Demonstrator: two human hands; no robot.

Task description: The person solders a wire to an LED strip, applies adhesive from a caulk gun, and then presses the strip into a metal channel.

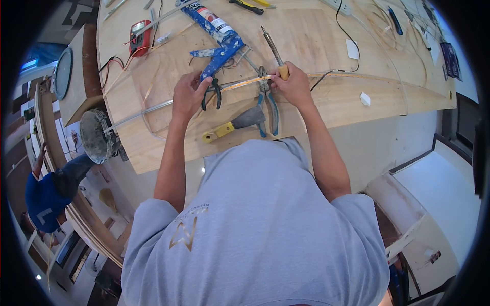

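Observation:
My left hand [189, 97] is closed on a long thin light strip [240, 84] that runs across the wooden table. Beside its fingertips are black-handled cutters [218, 94] and the blue handle of a caulking gun [214, 41]. My right hand [293, 86] grips a soldering iron [273, 46] by its wooden handle, tip pointing up and away, and its fingertips touch the strip. Between my hands, blue-handled pliers [268, 109] lie with their jaws at the strip. A scraper [235, 124] with a yellow handle rests near the front edge.
On the table [326, 112] are a red multimeter [140, 38] at the back left, a power strip [339, 6] at the back, and loose wires at the right. A bucket [96, 135] stands left of the table. A person in blue [46, 201] is at the far left.

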